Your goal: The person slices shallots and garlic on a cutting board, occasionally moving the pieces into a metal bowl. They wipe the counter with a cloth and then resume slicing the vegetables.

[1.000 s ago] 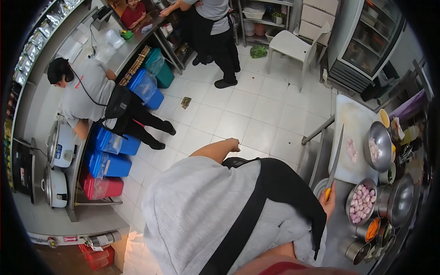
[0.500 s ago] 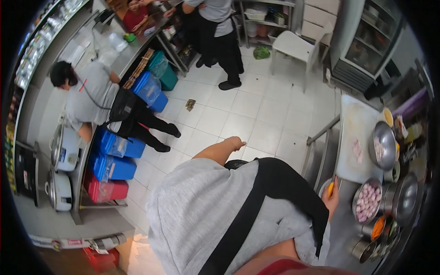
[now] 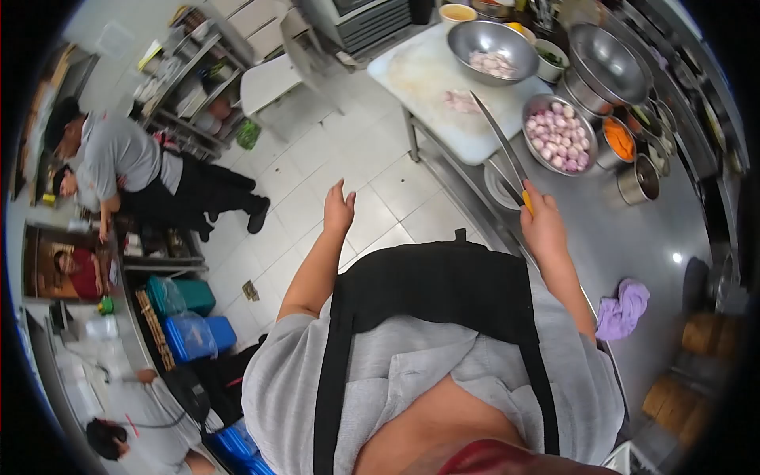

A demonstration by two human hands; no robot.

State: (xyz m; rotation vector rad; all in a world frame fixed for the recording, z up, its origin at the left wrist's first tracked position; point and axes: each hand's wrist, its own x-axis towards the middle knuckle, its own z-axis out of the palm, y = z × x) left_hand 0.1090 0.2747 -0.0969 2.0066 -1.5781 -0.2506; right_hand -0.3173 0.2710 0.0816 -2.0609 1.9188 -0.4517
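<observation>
My right hand (image 3: 545,226) is closed around the yellow handle of a knife (image 3: 500,133). Its long blade points away from me, over the near part of a white cutting board (image 3: 404,67). Chopped pale pink pieces, which look like shallot (image 3: 463,100), lie on the board. A steel bowl (image 3: 467,39) on the board contains more of them. Just beyond my right hand, another metal bowl is full of peeled shallots (image 3: 558,138). My left hand (image 3: 339,207) hangs over the floor, holding nothing, its fingers stretched out.
A purple cloth (image 3: 623,309) lies on the steel counter (image 3: 657,237). A container of orange food (image 3: 619,139) and a steel pot (image 3: 638,180) stand right of the shallots. A white chair (image 3: 273,83) is ahead. Co-workers (image 3: 131,150) stand at left beside lidded bins (image 3: 198,336).
My view has swung to the right, toward the counter. The knife blade now shows fully over the board. My left hand has come into clearer sight, raised in front of me.
</observation>
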